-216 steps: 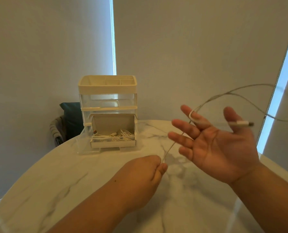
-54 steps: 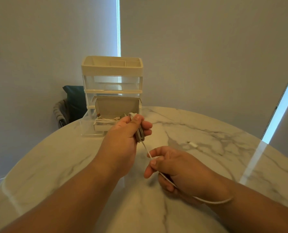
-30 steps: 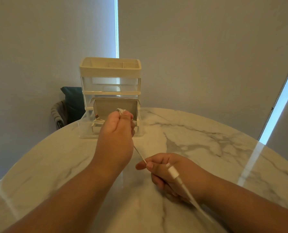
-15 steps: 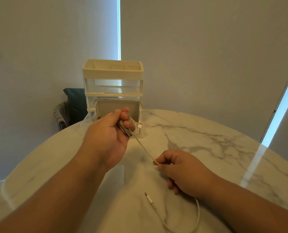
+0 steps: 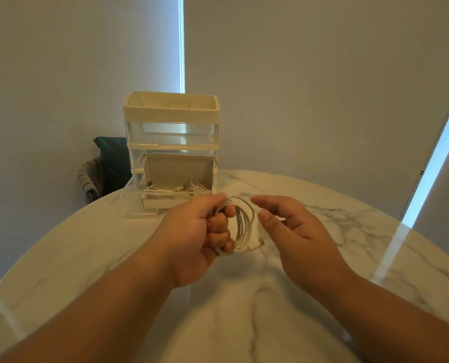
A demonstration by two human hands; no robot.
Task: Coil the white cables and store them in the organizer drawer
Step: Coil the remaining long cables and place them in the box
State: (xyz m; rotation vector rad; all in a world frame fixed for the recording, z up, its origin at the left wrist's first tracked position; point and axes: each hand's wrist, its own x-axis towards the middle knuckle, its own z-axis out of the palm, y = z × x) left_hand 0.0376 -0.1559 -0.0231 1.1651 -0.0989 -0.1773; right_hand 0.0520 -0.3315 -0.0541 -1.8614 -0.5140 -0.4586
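My left hand [image 5: 199, 237] grips a white cable [image 5: 244, 226] wound into a round coil, held above the marble table [image 5: 244, 323]. The coil's plug end sticks out at its lower right. My right hand [image 5: 296, 231] hovers just right of the coil with fingers loosely curled, holding nothing. Behind the hands stands the cream and clear organizer [image 5: 171, 111]. Its bottom drawer [image 5: 137, 203] is pulled out, and other white cables [image 5: 176, 192] lie inside it.
A dark chair with a cushion [image 5: 108, 163] stands behind the table at the left, beside the organizer. Grey blinds close off the back, with bright gaps in the middle and at the right. The table's round edge curves away on both sides.
The loose tail of the cable has been wound onto the coil in my left hand. My right hand has let go of the cable and moved up beside the coil.
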